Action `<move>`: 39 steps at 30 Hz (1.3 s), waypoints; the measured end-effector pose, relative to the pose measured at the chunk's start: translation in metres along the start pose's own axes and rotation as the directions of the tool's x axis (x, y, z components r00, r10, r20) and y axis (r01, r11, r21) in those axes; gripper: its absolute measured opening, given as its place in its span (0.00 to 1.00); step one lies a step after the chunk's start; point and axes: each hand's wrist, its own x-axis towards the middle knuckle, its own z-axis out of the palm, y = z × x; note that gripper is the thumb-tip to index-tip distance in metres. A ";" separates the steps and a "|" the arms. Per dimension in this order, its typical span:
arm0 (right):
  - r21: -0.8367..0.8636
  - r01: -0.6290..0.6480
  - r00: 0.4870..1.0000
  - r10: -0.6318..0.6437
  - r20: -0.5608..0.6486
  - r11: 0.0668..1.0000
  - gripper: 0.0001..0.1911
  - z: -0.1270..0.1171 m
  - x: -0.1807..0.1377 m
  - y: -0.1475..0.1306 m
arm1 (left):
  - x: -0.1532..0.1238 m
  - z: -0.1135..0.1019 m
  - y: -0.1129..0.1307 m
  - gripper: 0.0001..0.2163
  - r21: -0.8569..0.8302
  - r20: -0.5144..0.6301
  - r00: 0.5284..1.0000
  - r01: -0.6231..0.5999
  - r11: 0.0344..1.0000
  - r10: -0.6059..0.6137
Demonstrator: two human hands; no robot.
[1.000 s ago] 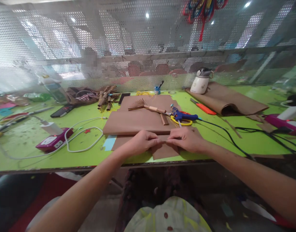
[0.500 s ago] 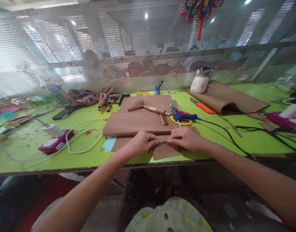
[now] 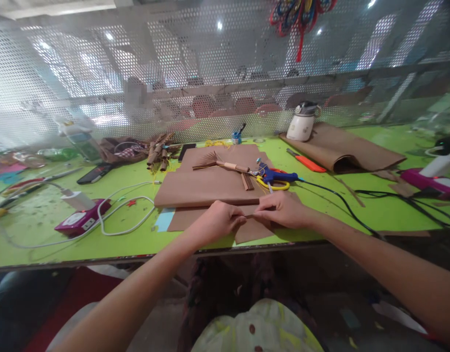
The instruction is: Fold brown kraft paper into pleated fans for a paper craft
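Observation:
Both hands meet close to the table's front edge, over a small piece of brown paper [image 3: 252, 233]. My left hand [image 3: 223, 219] pinches the left end of a thin brown paper strip [image 3: 250, 215]. At the strip's other end, my right hand [image 3: 281, 209] is closed with thumb and finger. Just beyond them lies a folded brown paper sheet [image 3: 203, 188]. On it rest a rolled-paper piece with a fringed end [image 3: 232, 166], a short bundle of paper rolls [image 3: 247, 182], a blue glue gun [image 3: 280, 176] and yellow-handled scissors [image 3: 274, 186].
An orange utility knife [image 3: 310, 164] and a white bottle [image 3: 301, 124] on large brown paper [image 3: 353, 146] are at right. The glue gun's black cable runs right. Left are a purple power strip [image 3: 81, 217], white cable [image 3: 127, 231], phone [image 3: 95, 173] and paper-roll bundles [image 3: 159, 152].
My left hand's fingers have shifted slightly right along the strip, closer to the right hand. The right hand stays nearly where it was. The whole view has moved slightly.

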 end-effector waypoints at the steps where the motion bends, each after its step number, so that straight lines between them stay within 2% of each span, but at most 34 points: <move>1: 0.004 0.000 1.000 0.000 0.003 1.000 0.14 0.000 0.000 0.000 | 0.000 0.000 -0.001 0.14 -0.005 -0.003 1.000 0.000 1.000 0.000; 8: 0.023 0.024 1.000 -0.024 0.017 0.999 0.11 0.002 0.001 0.002 | 0.000 0.002 -0.006 0.13 -0.082 0.001 1.000 0.015 0.997 -0.015; 13: 0.012 0.158 0.986 -0.158 0.050 0.987 0.08 0.008 0.010 0.001 | 0.000 0.000 -0.005 0.13 -0.178 0.022 1.000 -0.006 0.984 0.010; 16: -0.007 0.171 0.983 -0.171 0.063 0.985 0.10 0.008 0.014 -0.002 | -0.001 -0.002 -0.003 0.13 -0.202 0.025 1.000 0.004 0.979 0.001; 25: 0.077 -0.012 0.994 0.004 0.106 0.997 0.11 -0.008 0.012 -0.007 | -0.012 -0.014 -0.008 0.14 -0.226 0.048 0.999 0.026 0.974 -0.016; 32: 0.195 -0.145 0.975 0.107 0.194 0.970 0.13 -0.005 0.011 0.005 | -0.013 -0.022 -0.022 0.16 -0.351 0.117 0.982 0.179 0.919 -0.147; 35: 0.255 -0.188 0.963 0.128 0.235 0.949 0.13 -0.004 0.010 0.009 | -0.014 -0.024 -0.027 0.16 -0.383 0.149 0.981 0.175 0.907 -0.126; 39: 0.351 -0.225 0.958 0.140 0.252 0.909 0.13 -0.006 0.008 0.006 | -0.015 -0.024 -0.031 0.16 -0.425 0.132 0.985 0.156 0.891 -0.110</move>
